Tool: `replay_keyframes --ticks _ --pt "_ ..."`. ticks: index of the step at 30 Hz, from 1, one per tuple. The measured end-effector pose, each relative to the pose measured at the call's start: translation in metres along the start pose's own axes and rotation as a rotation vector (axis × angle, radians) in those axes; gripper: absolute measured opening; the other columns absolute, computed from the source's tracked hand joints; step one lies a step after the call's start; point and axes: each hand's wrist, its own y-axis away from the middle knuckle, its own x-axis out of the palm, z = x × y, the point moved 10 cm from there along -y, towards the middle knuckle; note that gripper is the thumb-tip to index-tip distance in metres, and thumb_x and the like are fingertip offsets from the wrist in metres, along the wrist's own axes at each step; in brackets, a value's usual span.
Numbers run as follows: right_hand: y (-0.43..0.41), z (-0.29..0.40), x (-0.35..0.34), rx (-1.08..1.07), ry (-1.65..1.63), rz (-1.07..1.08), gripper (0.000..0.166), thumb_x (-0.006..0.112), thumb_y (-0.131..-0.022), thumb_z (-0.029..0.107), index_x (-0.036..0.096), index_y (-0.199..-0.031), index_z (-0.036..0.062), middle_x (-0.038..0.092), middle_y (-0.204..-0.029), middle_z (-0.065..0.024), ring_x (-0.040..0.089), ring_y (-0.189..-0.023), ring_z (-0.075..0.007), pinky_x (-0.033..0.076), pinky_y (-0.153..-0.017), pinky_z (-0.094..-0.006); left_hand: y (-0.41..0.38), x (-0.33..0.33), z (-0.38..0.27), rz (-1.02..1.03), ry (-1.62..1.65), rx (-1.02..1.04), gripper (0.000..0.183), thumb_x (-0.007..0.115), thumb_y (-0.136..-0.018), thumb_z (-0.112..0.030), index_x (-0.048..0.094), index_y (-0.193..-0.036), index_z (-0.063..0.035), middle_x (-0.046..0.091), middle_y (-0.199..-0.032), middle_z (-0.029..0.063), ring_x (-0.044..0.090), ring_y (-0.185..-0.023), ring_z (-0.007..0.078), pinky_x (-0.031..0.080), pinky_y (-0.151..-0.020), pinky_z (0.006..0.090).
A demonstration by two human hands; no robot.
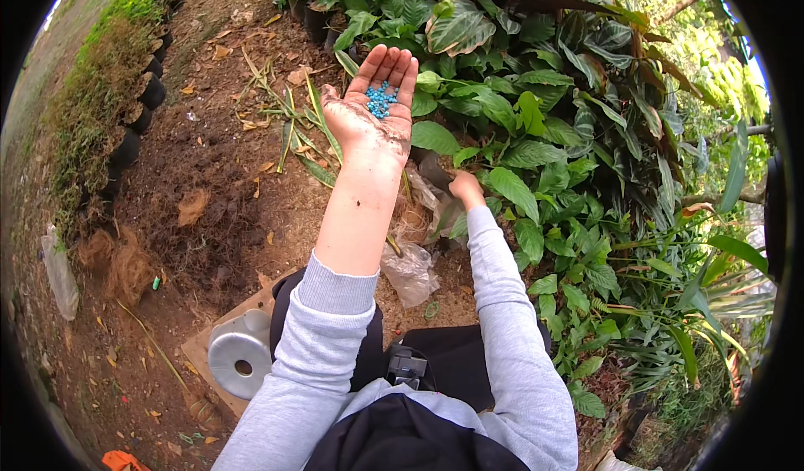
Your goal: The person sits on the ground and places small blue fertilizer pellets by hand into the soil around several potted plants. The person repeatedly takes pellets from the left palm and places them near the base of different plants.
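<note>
My left hand [374, 107] is held out palm up, its fingers extended and soil smeared across the palm. Small blue granules [380, 99] lie in a loose heap on it, near the base of the fingers. Lower and to the right, my right hand [467, 187] reaches to a dark plastic plant bag [434, 168] at the edge of the leafy green plants [515, 147]. Its fingers are partly hidden, so their grip on the bag is unclear. Clear plastic bags [411, 273] lie on the ground below that hand.
Dark soil with roots [201, 207] and brown fibre [129, 267] lies to the left, beyond a round metal tin [240, 353] on a board. Cut striped leaves [314, 116] are strewn ahead. Potted plants in black bags [151, 91] form a row at the far left.
</note>
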Motion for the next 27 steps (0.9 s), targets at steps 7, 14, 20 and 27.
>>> replay_keyframes --ticks 7,14,20,27 --pt "0.007 0.010 -0.024 0.001 -0.007 -0.005 0.037 0.048 -0.069 0.015 0.053 -0.106 0.0130 0.051 -0.109 -0.0139 0.050 -0.099 -0.0292 0.041 -0.081 -0.0386 0.000 -0.001 0.001 -0.021 -0.002 -0.008 0.071 0.004 -0.084 -0.043 0.046 -0.096 0.0131 0.051 -0.093 0.0238 0.049 -0.094 0.0343 0.036 -0.091 0.0453" --pt "0.019 0.002 -0.016 0.086 0.024 -0.037 0.033 0.048 -0.072 0.015 0.054 -0.103 0.0125 0.054 -0.105 -0.0134 0.051 -0.096 -0.0293 0.042 -0.079 -0.0382 -0.004 -0.003 -0.003 -0.017 -0.009 0.003 0.072 0.004 -0.084 -0.043 0.047 -0.095 0.0129 0.051 -0.093 0.0232 0.049 -0.094 0.0338 0.037 -0.091 0.0456" --pt "0.018 0.003 -0.019 0.051 -0.068 -0.086 0.039 0.043 -0.073 0.010 0.051 -0.109 0.0215 0.054 -0.106 -0.0097 0.052 -0.097 -0.0261 0.042 -0.077 -0.0369 -0.002 -0.002 0.004 -0.014 0.001 -0.018 0.071 0.005 -0.085 -0.043 0.047 -0.096 0.0130 0.051 -0.093 0.0234 0.050 -0.093 0.0338 0.037 -0.090 0.0460" --pt "0.016 0.003 -0.014 0.037 -0.132 -0.010 0.040 0.043 -0.073 0.011 0.048 -0.112 0.0201 0.054 -0.105 -0.0114 0.051 -0.097 -0.0284 0.039 -0.081 -0.0385 0.001 -0.002 0.006 -0.032 -0.018 -0.019 0.069 0.006 -0.085 -0.042 0.047 -0.094 0.0130 0.051 -0.092 0.0237 0.050 -0.093 0.0339 0.038 -0.090 0.0458"
